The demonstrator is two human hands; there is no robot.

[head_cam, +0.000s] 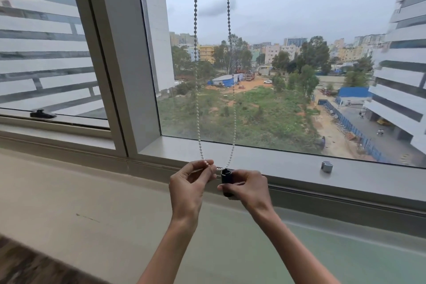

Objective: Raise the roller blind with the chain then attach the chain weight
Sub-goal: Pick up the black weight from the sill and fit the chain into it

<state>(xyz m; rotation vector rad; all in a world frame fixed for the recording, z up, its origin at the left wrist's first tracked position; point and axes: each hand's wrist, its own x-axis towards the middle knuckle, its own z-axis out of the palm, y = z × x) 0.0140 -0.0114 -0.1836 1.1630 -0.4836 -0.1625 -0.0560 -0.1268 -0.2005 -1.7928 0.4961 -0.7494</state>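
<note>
A white beaded chain [196,76] hangs in a loop in front of the window, its two strands coming down from above the frame. The bottom of the loop lies between my hands, just above the sill. My left hand [190,182] pinches the left side of the loop between thumb and fingertips. My right hand [247,187] grips a black cylindrical chain weight [227,182], held upright, its top touching the lowest beads of the chain. The roller blind itself is out of view above.
A grey window frame [119,53] stands at the left with a black latch [42,113] on its lower rail. A small metal knob [326,166] sits on the sill at the right. A broad beige ledge [92,203] runs below the window.
</note>
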